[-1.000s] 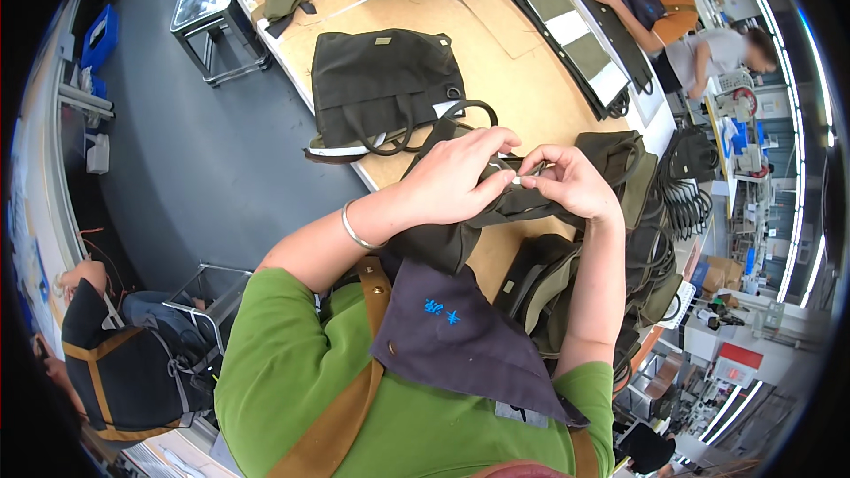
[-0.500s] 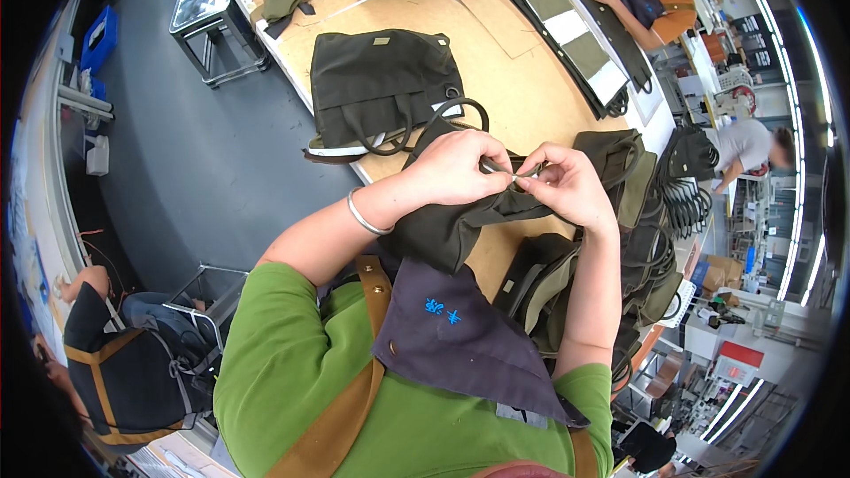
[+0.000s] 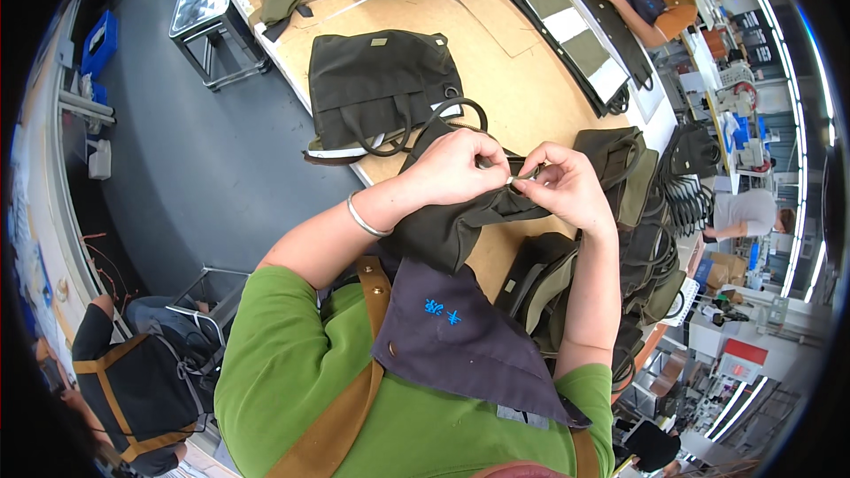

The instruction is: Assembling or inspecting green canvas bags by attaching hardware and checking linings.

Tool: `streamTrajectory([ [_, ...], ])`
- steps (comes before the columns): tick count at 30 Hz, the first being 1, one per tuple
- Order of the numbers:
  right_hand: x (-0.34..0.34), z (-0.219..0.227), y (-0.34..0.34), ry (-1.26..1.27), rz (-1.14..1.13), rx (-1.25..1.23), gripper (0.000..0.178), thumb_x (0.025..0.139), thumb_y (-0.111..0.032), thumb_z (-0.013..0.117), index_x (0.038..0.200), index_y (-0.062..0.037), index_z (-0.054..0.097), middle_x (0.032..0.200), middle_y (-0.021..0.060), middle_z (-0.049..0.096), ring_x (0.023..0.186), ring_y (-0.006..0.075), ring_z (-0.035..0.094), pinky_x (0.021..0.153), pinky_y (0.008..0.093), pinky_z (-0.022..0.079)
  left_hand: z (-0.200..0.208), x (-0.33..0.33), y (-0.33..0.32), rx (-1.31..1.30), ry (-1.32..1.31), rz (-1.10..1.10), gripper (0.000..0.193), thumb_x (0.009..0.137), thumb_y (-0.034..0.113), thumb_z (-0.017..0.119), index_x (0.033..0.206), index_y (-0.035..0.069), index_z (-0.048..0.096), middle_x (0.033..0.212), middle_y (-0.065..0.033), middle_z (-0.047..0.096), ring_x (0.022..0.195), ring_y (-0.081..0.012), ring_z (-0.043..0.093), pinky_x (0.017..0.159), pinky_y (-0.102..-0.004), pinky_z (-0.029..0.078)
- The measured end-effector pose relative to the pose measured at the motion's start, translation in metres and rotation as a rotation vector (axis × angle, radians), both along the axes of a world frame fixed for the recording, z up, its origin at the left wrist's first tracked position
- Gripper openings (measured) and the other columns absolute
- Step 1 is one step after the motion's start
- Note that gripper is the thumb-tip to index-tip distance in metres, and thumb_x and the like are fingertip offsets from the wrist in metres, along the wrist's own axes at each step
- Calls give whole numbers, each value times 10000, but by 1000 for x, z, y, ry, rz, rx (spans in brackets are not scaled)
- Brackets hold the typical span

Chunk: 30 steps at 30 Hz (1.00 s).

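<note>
Head view: the bag (image 3: 443, 235) is sitting near the middle, between both hands and the apron (image 3: 469, 341); whether it is resting fully on the worktop (image 3: 522, 93) is not showing.
Bag weight: it is looking fairly light, probably shifting easily under one hand.
Bag cloth: it is creasing and slumping, so likely behaving as soft and matt, hardly slipping; nothing about it is suggesting fragility.
Pale bit: the pale bit (image 3: 511, 181) at the bag's 1 o'clock is appearing tiny, so likely needing fingertips rather than a whole palm.
Best hold: the folded edge beside the bit is offering a pinch; the handle (image 3: 484, 115) at 12 o'clock is looking firmer, probably suiting a lift.
Left hand: the left hand (image 3: 456, 166) is pinching the bit between thumb and forefinger from 9 o'clock.
Right hand: the right hand (image 3: 567, 181) is pinching it from 3 o'clock, thumb and forefinger meeting there.
Bag look: dark olive-black cloth is folding into a boxy lower corner, with the dark round handle arching above.
Flat bag: a similar flat bag (image 3: 372, 75) is lying at the bag's 11 o'clock.
Pile: more bags (image 3: 651, 235) are crowding at 3 o'clock.
</note>
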State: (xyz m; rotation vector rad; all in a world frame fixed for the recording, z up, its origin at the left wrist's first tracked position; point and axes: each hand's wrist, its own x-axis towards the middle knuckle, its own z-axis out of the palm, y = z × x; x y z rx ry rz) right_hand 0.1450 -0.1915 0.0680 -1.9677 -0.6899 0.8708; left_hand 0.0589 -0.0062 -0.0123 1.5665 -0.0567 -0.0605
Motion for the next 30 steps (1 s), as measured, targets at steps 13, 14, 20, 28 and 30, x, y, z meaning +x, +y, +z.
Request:
streamTrajectory([
  [13,-3,-1,2,-137,53,57,108,759,35,734,792,-31,655,799,-12,588,643,23,571,553,189,445,0,2,-2,-12,37,33,129,802,79,651,800,-27,724,724,-29,678,641,-39,554,568,-219,445],
  [14,-3,-1,2,-138,57,58,108,759,35,735,794,-30,657,799,-12,586,646,24,572,556,190,448,0,2,-2,-29,36,30,125,800,75,650,799,-25,724,722,-26,676,641,-38,553,568,-217,444],
  [20,-4,2,3,-166,82,71,106,756,38,736,801,-28,666,807,-10,580,660,39,580,573,198,471,-1,1,-1,-98,38,11,93,787,57,657,793,-10,721,720,-13,668,638,-25,545,564,-207,434],
  [28,-5,1,1,-170,76,83,109,751,41,738,797,-32,671,803,-12,579,654,34,570,559,198,455,1,-2,0,-158,49,-28,69,778,55,679,790,-4,713,719,2,659,610,-7,528,536,-181,405],
  [30,-5,-2,0,-157,71,95,109,751,40,739,797,-32,672,804,-14,581,646,31,561,553,196,444,4,-4,1,-128,48,-22,75,777,62,682,791,-5,713,712,5,654,603,-4,523,525,-179,398],
])
